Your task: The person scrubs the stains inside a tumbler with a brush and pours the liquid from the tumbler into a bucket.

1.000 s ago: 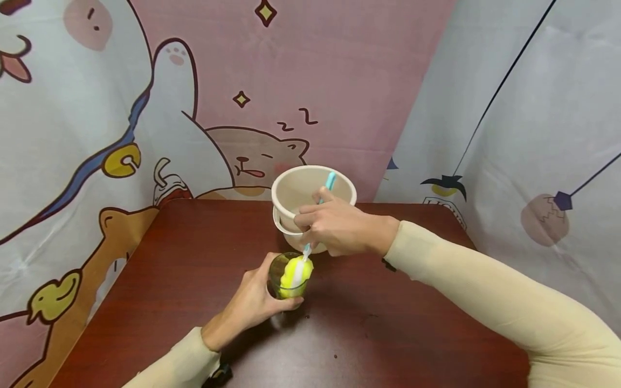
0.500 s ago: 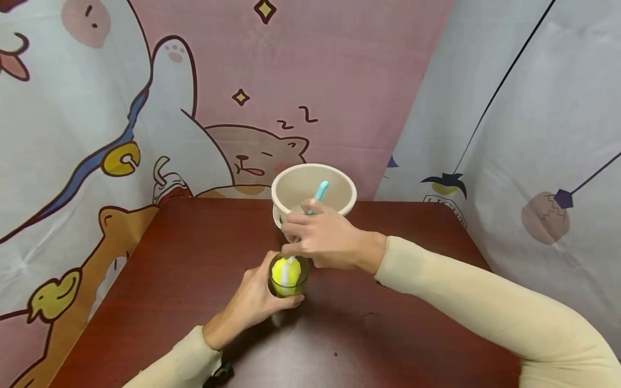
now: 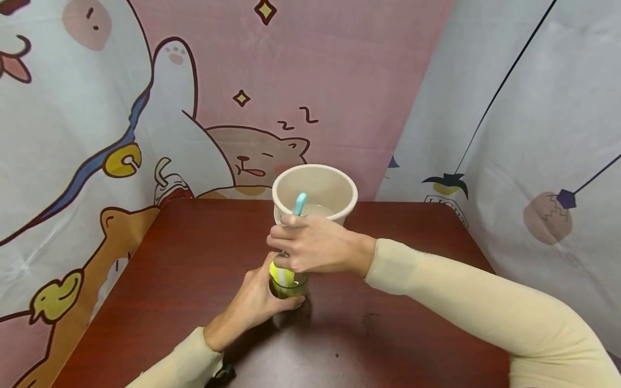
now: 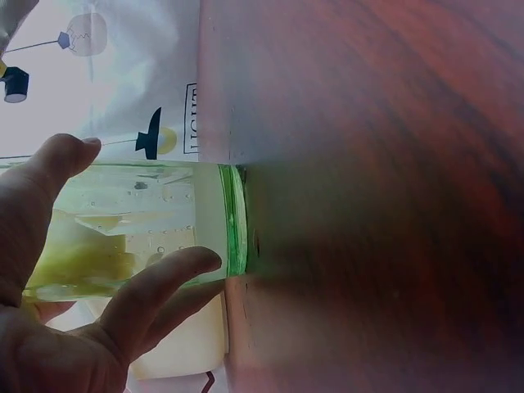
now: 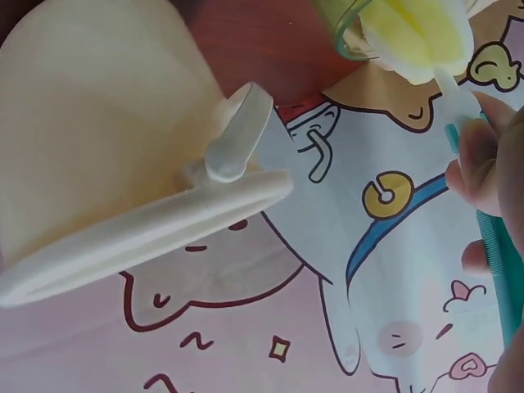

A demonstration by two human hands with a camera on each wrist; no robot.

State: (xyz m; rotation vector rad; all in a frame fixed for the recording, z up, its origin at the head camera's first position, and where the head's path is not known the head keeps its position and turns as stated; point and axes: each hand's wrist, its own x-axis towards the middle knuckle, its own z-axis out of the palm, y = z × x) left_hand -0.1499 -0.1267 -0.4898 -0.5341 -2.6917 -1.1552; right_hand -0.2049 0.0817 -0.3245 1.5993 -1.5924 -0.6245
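My left hand (image 3: 252,302) grips a clear greenish drinking glass (image 4: 217,205), its thumb and fingers round the sides. In the left wrist view the glass's base is close to the tabletop; whether it touches I cannot tell. My right hand (image 3: 320,245) holds a cup brush by its teal handle (image 3: 299,205), above the glass's mouth. The brush's yellow-and-white sponge head (image 5: 417,37) is partly inside the glass, tilted toward its left side. Small droplets or bubbles cling to the glass wall. In the head view the right fingers hide part of the rim.
A cream plastic bucket (image 3: 353,200) with a handle stands just behind the hands, near the back edge of the dark red-brown table (image 3: 194,258). A cartoon-printed cloth (image 3: 339,81) hangs behind it and at both sides. Small dark specks dot the tabletop.
My right hand has moved left and slightly toward me, and the brush handle stands more upright. The sponge head has shifted left and lower in the glass. My left hand stays in place.
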